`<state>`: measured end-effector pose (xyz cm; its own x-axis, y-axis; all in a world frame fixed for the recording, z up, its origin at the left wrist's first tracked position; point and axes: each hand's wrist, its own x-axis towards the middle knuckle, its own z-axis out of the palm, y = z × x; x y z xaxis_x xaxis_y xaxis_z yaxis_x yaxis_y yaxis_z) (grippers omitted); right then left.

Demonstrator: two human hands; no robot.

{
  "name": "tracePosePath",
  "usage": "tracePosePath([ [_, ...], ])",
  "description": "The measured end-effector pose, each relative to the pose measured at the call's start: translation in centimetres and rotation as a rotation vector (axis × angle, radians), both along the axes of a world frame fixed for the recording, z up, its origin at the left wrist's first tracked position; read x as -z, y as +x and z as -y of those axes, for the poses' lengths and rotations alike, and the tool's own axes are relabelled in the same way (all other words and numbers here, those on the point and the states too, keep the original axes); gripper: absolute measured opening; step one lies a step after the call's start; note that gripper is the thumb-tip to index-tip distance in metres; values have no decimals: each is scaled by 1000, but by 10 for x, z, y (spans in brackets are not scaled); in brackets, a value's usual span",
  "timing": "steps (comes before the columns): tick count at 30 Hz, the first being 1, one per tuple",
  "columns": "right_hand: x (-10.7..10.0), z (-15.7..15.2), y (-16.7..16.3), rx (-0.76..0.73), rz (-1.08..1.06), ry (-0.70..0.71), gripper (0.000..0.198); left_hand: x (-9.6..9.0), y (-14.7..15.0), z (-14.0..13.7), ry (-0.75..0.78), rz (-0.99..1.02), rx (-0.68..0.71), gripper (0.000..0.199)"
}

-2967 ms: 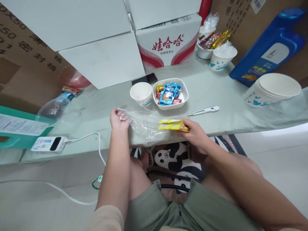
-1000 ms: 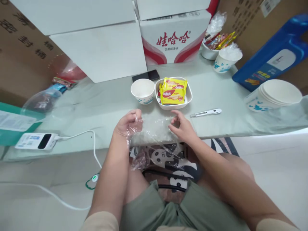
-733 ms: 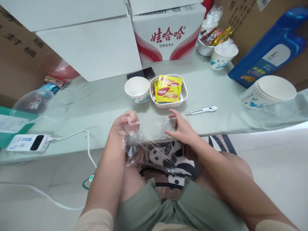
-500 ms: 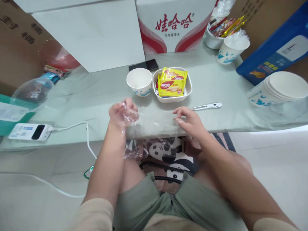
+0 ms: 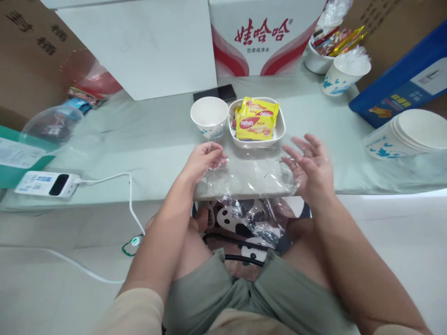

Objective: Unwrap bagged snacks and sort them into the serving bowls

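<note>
A sheet of clear plastic film (image 5: pixel 251 179) spans the gap between my hands and hangs crumpled over the table's front edge. My left hand (image 5: pixel 206 160) is closed, pinching the film's left side just in front of a white paper cup (image 5: pixel 209 112). On the other side, my right hand (image 5: pixel 309 165) has its fingers spread, with film against its palm side. Beyond the film stands a white square bowl (image 5: pixel 281 132) holding yellow nabati wafer packs (image 5: pixel 256 128). The box cutter is hidden from view near my right hand.
A black phone (image 5: pixel 226 92) lies behind the cup. White boxes (image 5: pixel 139 46) line the back. Stacked paper cups (image 5: pixel 401 132) lie tilted at right, near a blue box (image 5: pixel 401 88). A white power bank (image 5: pixel 45 184) with a cable (image 5: pixel 131 195) sits at left.
My hands have moved apart, the right one outward with fingers opening, and the film is spread wider between them. The box cutter is now out of sight. The view has shifted slightly.
</note>
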<state>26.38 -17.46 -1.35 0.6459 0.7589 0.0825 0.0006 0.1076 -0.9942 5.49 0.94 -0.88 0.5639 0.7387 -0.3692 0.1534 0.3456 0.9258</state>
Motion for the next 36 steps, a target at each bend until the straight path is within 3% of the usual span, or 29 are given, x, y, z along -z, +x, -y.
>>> tracePosePath([
  [3, 3, 7, -9, -184, -110, -182, 60, -1, 6, 0, 49, 66, -88, 16],
  [6, 6, 7, -19, -249, -35, -301, 41, -1, 6, -4, 90, 86, -137, 20],
  [8, 5, 6, -17, -178, 72, -357, 27, 0, 3, -7, 114, 91, -145, 25],
  [10, 2, 5, -8, 1, 214, -363, 22, 1, -2, -10, 134, 69, -105, 32],
  [13, -1, 8, 10, 245, 336, -225, 23, 2, -6, -12, 151, 62, -54, 40],
  [14, -2, 8, 13, 238, 311, -179, 28, 2, -7, -11, 149, 79, -65, 43],
  [16, -1, 9, 15, 89, 186, -153, 38, 1, -6, -10, 130, 124, -108, 48],
  [19, 0, 8, 8, -112, 34, -247, 37, -1, -6, -8, 92, 151, -117, 45],
  [22, 0, 6, 4, -98, -11, -337, 27, -1, -8, -7, 104, 143, -67, 28],
  [24, -1, 5, 8, -109, -55, -364, 32, -2, -10, -7, 116, 130, -28, 20],
  [30, 0, 3, 21, -235, -128, -459, 41, -7, -19, -10, 52, 128, 67, 24],
  [36, 2, 3, 24, -155, -212, -362, 53, -12, -26, -16, -6, 140, 25, 19],
])
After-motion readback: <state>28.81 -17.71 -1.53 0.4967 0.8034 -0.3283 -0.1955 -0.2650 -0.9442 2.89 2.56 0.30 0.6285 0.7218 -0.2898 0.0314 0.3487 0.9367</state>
